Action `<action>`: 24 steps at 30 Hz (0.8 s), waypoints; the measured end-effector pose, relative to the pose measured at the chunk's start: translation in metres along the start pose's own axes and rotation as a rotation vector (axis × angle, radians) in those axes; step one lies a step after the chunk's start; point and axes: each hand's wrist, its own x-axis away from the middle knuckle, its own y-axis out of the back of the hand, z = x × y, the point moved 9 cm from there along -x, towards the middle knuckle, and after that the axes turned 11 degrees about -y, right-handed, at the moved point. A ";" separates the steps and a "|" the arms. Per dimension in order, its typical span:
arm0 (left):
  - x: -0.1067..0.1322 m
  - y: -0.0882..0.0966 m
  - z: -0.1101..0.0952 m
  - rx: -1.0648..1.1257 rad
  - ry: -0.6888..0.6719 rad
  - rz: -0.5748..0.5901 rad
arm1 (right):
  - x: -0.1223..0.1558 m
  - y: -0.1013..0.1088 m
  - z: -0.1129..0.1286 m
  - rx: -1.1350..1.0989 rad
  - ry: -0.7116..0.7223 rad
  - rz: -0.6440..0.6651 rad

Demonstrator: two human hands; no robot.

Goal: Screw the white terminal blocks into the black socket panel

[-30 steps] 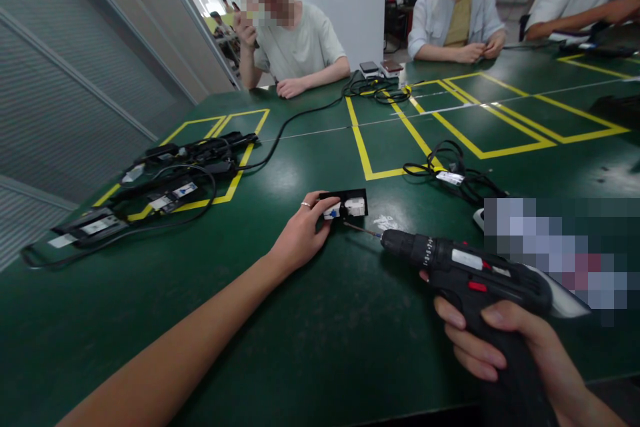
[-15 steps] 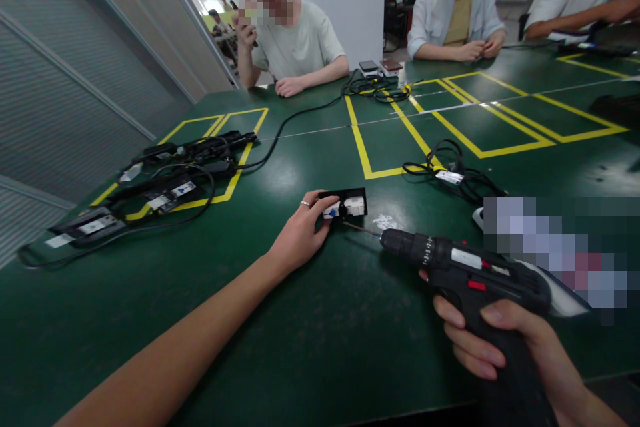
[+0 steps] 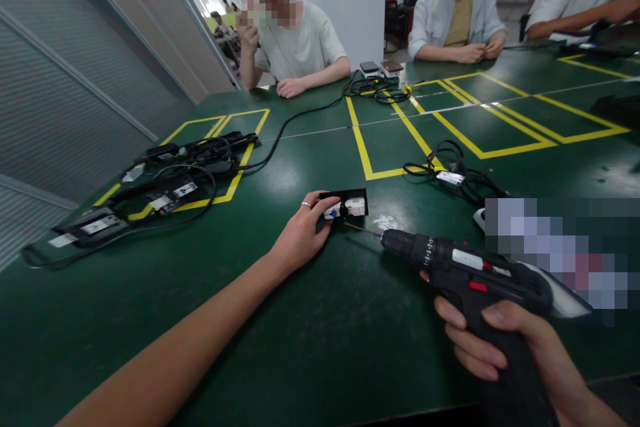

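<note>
My left hand (image 3: 305, 227), with a ring on one finger, is closed on a small black box-like part (image 3: 356, 206) with white labels on it. The part rests on the green table (image 3: 280, 347), its label side facing me. In my right hand (image 3: 495, 340) is a black cordless drill (image 3: 450, 263), gripped by its handle. A long thin bit (image 3: 363, 229) points left from the chuck. Its tip lies close to the part's near lower edge; whether it touches, I cannot tell. Fine white scraps (image 3: 387, 222) lie beside the part.
Black devices with cables (image 3: 185, 173) lie at the left. A coiled black cable (image 3: 453, 177) is behind the drill, and more cables (image 3: 380, 88) lie farther back. Yellow tape (image 3: 369, 160) outlines rectangles on the table. Several people sit across it, one in a pale T-shirt (image 3: 313, 33).
Almost nothing differs. The view has shifted very slightly; both hands, the part and the drill keep their places relative to each other.
</note>
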 end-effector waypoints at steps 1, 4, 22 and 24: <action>0.000 0.000 0.000 0.002 0.001 -0.001 | 0.000 0.000 0.000 -0.003 -0.001 -0.008; 0.000 0.001 0.000 0.003 0.006 -0.002 | -0.001 0.001 0.000 -0.002 -0.002 -0.026; 0.000 0.001 0.000 0.002 0.004 0.001 | 0.000 0.001 0.001 0.028 0.021 -0.031; 0.000 0.001 -0.001 0.005 0.005 0.005 | 0.000 0.001 0.001 0.037 0.032 -0.020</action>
